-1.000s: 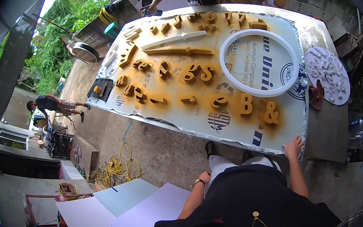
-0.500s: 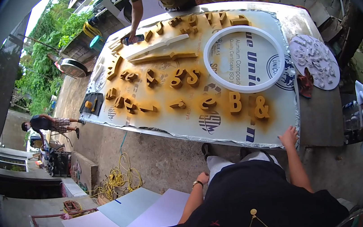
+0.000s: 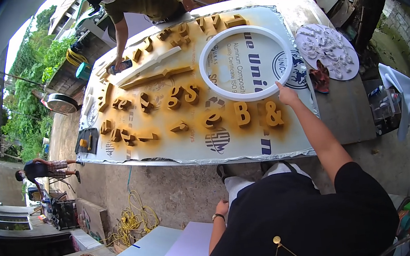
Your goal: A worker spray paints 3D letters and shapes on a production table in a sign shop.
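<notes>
My right hand (image 3: pixel 287 94) reaches over the table with its index finger stretched out. The fingertip meets the lower right rim of a large white ring (image 3: pixel 204 72), which lies flat on a printed sheet. My left hand (image 3: pixel 222 208) hangs beside my thigh, a watch on its wrist; its fingers are mostly hidden. Below the ring stand a gold-brown letter B (image 3: pixel 242 113) and an ampersand (image 3: pixel 274 114). Farther left are several more gold-brown cut-out letters (image 3: pixel 175 98), a long gold-brown strip (image 3: pixel 155 77) and a long white strip (image 3: pixel 146 66).
Across the table a masked person (image 3: pixel 141 5) holds a dark spray can (image 3: pixel 120 66) over the letters. At right lies a round white board (image 3: pixel 308 49) with small white pieces, beside a dark red cloth (image 3: pixel 319 77). Yellow cord (image 3: pixel 133 219) and pale panels (image 3: pixel 151 250) are at lower left.
My right hand has moved from the table's near edge up to the ring's rim. My view has shifted, so the table sits farther left. The left hand stays low by my thigh.
</notes>
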`<state>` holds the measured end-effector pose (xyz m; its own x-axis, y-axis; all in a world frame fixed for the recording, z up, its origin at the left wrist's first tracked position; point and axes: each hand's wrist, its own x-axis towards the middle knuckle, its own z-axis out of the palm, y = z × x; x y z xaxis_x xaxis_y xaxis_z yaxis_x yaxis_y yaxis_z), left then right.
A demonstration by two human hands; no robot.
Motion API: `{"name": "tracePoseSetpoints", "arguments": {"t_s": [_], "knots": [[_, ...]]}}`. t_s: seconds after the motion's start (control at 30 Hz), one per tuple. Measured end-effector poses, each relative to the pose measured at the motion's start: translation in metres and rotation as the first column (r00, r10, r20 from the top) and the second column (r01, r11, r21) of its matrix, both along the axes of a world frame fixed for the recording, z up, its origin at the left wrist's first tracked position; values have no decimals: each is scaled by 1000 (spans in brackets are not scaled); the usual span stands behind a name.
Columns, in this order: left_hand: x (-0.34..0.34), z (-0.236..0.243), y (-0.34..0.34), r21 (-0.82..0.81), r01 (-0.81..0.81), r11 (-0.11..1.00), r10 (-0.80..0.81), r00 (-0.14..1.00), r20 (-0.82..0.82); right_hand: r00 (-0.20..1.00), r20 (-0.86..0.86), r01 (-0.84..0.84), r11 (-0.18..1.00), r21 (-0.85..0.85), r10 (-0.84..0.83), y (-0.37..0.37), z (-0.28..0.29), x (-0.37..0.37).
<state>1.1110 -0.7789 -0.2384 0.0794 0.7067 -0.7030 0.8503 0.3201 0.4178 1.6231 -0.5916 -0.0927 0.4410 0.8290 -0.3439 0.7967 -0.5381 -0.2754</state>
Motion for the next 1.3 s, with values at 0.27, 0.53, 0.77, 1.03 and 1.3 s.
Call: {"name": "tracePoseSetpoints", "arguments": {"t_s": [0.27, 0.53, 0.77, 1.03, 1.3], "knots": [[-39, -40, -55, 32, 39, 999, -40, 998, 46, 991, 106, 60, 988, 144, -75, 5, -14, -14], [-31, -22, -53, -90, -47, 995, 40, 996, -76, 990, 112, 52, 968, 244, -81, 1, -25, -14], [-9, 20, -10, -62, -65, 996, 63, 998, -29, 993, 49, 92, 964, 248, -107, -4, -19, -16], [-8, 4, 0, 33, -84, 996, 83, 996, 8, 1000, 13, -5, 963, 270, 1, -19, -23, -10], [-17, 0, -19, -10, -97, 995, 97, 995, -10, 917, -318, 365, 830, 422, -242, -82, -43, -13]]}}
